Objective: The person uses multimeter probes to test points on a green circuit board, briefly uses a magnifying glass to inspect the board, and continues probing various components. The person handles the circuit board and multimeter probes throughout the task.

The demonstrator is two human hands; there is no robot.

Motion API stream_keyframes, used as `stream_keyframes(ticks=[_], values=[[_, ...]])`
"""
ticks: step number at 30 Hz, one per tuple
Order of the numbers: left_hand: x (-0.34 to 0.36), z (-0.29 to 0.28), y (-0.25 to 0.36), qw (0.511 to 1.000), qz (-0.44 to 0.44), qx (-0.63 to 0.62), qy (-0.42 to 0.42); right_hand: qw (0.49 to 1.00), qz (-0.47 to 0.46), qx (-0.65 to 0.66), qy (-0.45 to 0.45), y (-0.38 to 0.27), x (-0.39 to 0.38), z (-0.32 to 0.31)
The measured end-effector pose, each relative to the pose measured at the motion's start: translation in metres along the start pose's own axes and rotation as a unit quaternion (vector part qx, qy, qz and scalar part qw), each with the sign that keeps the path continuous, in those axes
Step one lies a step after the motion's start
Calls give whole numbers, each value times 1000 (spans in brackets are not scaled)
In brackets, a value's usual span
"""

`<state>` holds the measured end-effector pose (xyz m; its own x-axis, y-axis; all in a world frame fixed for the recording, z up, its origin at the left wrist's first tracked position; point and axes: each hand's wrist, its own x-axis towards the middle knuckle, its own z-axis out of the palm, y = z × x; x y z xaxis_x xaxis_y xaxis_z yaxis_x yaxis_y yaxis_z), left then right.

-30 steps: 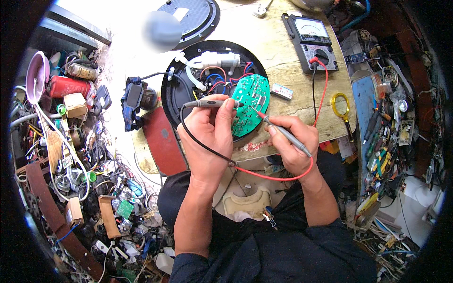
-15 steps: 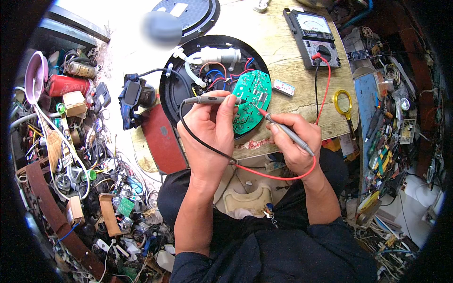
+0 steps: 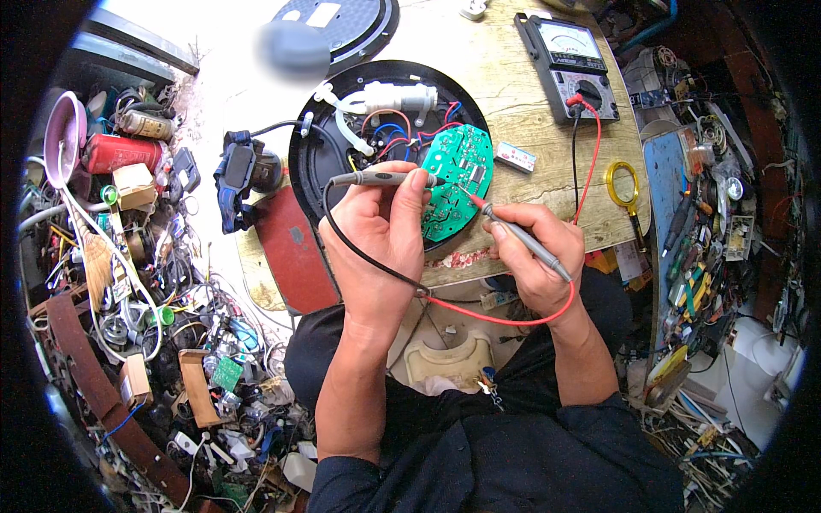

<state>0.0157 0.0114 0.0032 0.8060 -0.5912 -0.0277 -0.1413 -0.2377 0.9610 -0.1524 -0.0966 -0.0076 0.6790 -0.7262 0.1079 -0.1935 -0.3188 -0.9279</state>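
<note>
A green circuit board (image 3: 449,211) lies tilted at the right side of an open round black housing (image 3: 312,171) with wires and a white pump-like part (image 3: 395,98) inside. My left hand (image 3: 385,218) is closed on a grey test probe with a black lead (image 3: 369,179), its tip over the board's middle. Between thumb and fingers, my right hand (image 3: 539,256) pinches a grey test probe with a red lead (image 3: 532,244); its red tip points at the board's right part. Whether either tip touches is too small to tell. Both leads belong with an analog multimeter (image 3: 581,90) at the far right.
On the wooden table (image 3: 487,68) are a small white box (image 3: 516,157), a magnifying glass (image 3: 623,184), a round dark lid (image 3: 363,43) and a strapped black device (image 3: 248,179). Heaped parts and cables (image 3: 231,342) crowd the left; tools (image 3: 684,282) lie at right.
The board and housing sit very slightly higher in the picture. Both hands keep their grip on the probes, with only a slight shift of the right one.
</note>
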Motion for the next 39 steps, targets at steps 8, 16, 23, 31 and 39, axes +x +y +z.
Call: stream_keyframes(ticks=[8, 16, 23, 31, 39], values=[[0, 1, 0, 1000, -11, -9, 0, 1000, -5, -6, 9, 0, 0, 0], [1, 6, 1, 999, 3, -9, 37, 1000, -3, 3, 1, 0, -1, -1], [0, 1, 3, 1000, 3, 14, 2, 1000, -30, -5, 0, 0, 2, -2], [1, 1, 5, 1000, 2, 11, 3, 1000, -30, -5, 1, 1, 1, -1], [0, 1, 2, 1000, -17, 3, -15, 999, -41, -24, -12, -3, 3, -3]])
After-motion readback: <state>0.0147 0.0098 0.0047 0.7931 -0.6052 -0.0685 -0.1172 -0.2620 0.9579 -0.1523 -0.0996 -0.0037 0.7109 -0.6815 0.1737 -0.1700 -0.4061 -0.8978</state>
